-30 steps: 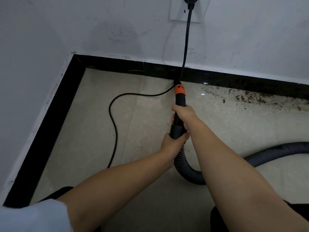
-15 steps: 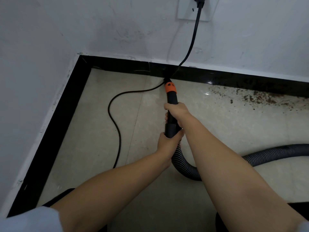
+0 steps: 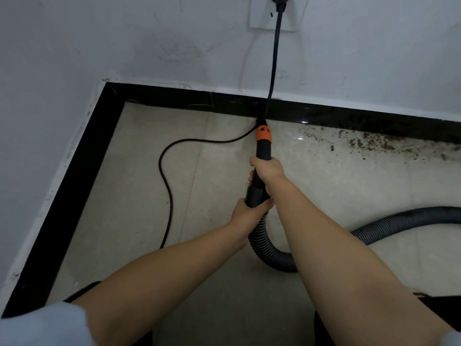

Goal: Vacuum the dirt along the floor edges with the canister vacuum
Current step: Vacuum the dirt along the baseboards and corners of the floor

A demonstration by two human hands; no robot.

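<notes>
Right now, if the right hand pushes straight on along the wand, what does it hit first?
The right hand points along the wand at the back wall. First in line: the black baseboard, where the cord drops. The nozzle tip looks already there; depth unclear.

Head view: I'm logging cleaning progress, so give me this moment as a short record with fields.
nozzle: orange-collared nozzle tip at the black skirting, beside the power cord
right hand: right hand grips the black tube, forward
left hand: left hand grips where the hose joins
dirt: brown dirt along the floor edge, right of the nozzle
cord: plugged into the wall socket, looping across the floor
</notes>
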